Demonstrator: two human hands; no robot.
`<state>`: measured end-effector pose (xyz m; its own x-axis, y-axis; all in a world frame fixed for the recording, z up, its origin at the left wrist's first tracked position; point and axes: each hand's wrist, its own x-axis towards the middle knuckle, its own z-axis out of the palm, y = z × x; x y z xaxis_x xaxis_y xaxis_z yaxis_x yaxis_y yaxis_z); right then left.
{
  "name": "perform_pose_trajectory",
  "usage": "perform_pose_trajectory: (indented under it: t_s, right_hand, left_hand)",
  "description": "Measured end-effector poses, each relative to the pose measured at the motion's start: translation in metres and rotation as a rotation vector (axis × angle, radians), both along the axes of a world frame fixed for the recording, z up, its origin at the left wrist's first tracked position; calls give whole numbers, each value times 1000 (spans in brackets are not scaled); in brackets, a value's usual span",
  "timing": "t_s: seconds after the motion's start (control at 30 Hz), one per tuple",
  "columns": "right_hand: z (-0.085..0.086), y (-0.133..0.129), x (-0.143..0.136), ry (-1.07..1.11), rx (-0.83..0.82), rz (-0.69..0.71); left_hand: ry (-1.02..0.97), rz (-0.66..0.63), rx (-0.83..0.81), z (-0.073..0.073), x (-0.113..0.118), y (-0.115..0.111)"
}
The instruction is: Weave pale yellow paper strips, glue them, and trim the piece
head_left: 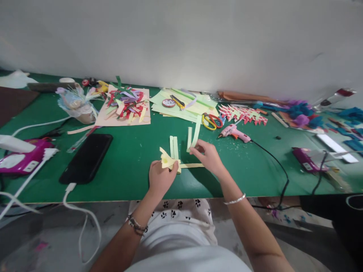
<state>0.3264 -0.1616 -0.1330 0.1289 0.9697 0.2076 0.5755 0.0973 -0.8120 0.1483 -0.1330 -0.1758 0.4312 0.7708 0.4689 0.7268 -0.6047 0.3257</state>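
Observation:
My left hand (163,175) is closed on a woven piece of pale yellow and light green paper strips (168,161), just above the green table's front edge. Two green strips point up from it, and a yellow strip (191,165) runs out to the right. To the right, my right hand (208,156) pinches a folded light green paper strip (196,134) between thumb and finger. Its two arms stand upward in a V shape. The two hands are apart.
A black phone (87,158) lies left on the green table (127,151). Behind are cut paper strips (129,104), paper sheets (176,111) and scissors (209,122). A pink glue gun (235,132) with a black cord and a purple power socket (307,158) sit right.

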Motion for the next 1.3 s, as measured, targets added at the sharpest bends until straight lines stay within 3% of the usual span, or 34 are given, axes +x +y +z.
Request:
perform_pose_trajectory:
  t_s: [0.1, 0.2, 0.5, 0.7, 0.87, 1.1, 1.3]
  right_hand:
    - [-9, -25, -8, 56, 24, 50]
    - [-16, -41, -15, -64, 15, 53]
    - [-39, -52, -21, -249, 162, 55]
    - [-33, -56, -26, -258, 143, 149]
    - [-31, -56, -32, -224, 176, 149]
    - [-34, -56, -41, -345, 160, 55]
    - [-32, -58, -41, -373, 140, 64]
  left_hand:
    - [18, -10, 2, 0, 0, 0]
    - [18, -9, 9, 1, 0, 0]
    - [30, 3, -3, 1, 0, -1]
    - [24, -3, -10, 1, 0, 0]
    - [36, 21, 32, 2, 1, 0]
    - [53, 18, 2, 3, 1, 0]
    - [55, 34, -6, 3, 2, -1]
